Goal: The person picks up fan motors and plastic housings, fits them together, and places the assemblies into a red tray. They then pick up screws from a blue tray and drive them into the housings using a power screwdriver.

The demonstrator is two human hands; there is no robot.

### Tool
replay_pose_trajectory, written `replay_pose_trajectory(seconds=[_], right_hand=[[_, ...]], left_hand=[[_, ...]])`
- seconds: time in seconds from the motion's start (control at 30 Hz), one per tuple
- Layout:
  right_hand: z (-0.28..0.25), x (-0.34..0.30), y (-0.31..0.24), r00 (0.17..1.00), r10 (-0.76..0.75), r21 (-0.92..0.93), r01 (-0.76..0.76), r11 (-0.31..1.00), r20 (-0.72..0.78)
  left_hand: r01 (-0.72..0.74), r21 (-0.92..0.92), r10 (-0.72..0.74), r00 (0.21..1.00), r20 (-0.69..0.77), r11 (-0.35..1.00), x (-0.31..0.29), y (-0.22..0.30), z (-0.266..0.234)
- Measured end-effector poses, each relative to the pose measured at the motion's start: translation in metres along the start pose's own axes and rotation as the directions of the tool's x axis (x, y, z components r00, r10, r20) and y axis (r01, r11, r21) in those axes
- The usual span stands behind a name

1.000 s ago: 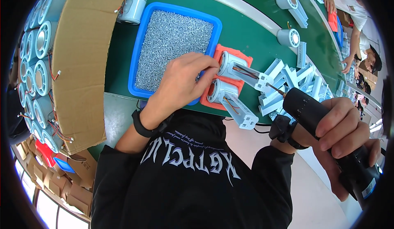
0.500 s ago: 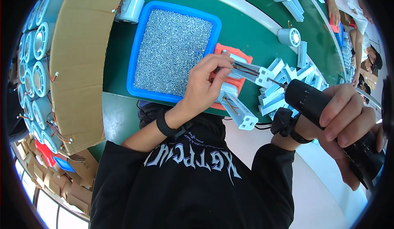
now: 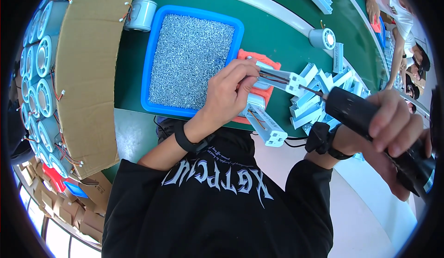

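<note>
My left hand [image 3: 230,89] is closed on a light-blue handle [image 3: 290,83], an open channel piece with dark and red wires inside. In my right hand [image 3: 393,126] is a black electric screwdriver [image 3: 352,108]. Its thin bit [image 3: 314,91] points left and meets the handle's end face; whether it sits in a screw there is too small to tell. Just below lies a second light-blue handle [image 3: 264,127], also with wires in its channel, joined to a rounded housing [image 3: 256,100]. Both pieces rest by an orange-red cloth [image 3: 273,65], partly hidden by my left hand.
A blue tray [image 3: 146,73] full of small silver screws stands left of my hands. Several loose light-blue channel pieces [image 3: 311,101] lie heaped at right. Cylindrical motor housings [image 3: 322,38] stand on the green table, with more stacked by a cardboard sheet [image 3: 90,73]. Other people work at far right.
The view has shifted slightly. My right hand and the screwdriver have risen a little and tilted, the bit staying at the handle's end. My left hand keeps its hold.
</note>
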State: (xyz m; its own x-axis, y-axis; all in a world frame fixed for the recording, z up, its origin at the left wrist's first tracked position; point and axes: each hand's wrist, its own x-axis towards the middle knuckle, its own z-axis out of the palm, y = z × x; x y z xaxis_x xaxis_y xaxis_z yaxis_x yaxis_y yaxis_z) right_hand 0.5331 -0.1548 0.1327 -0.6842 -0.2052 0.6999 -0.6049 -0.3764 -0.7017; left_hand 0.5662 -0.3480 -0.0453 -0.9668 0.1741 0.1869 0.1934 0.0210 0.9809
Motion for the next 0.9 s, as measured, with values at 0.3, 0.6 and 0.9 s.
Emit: replay_pose_trajectory(seconds=[0.3, 0.6, 0.9], right_hand=[[-0.015, -0.005, -0.031, 0.977, -0.086, 0.085, 0.105, 0.991, -0.195], [-0.009, -0.010, -0.022, 0.976, -0.104, 0.069, 0.119, 0.990, -0.192], [-0.010, -0.011, -0.025, 0.978, -0.106, 0.065, 0.119, 0.991, -0.179]], left_hand=[[-0.015, -0.132, 0.012, 1.000, -0.021, 0.991, 0.003, 0.000, -0.007], [-0.008, -0.112, 0.006, 1.000, -0.024, 0.994, 0.001, -0.001, -0.006], [-0.030, -0.108, 0.028, 0.999, -0.022, 0.994, 0.001, 0.001, -0.002]])
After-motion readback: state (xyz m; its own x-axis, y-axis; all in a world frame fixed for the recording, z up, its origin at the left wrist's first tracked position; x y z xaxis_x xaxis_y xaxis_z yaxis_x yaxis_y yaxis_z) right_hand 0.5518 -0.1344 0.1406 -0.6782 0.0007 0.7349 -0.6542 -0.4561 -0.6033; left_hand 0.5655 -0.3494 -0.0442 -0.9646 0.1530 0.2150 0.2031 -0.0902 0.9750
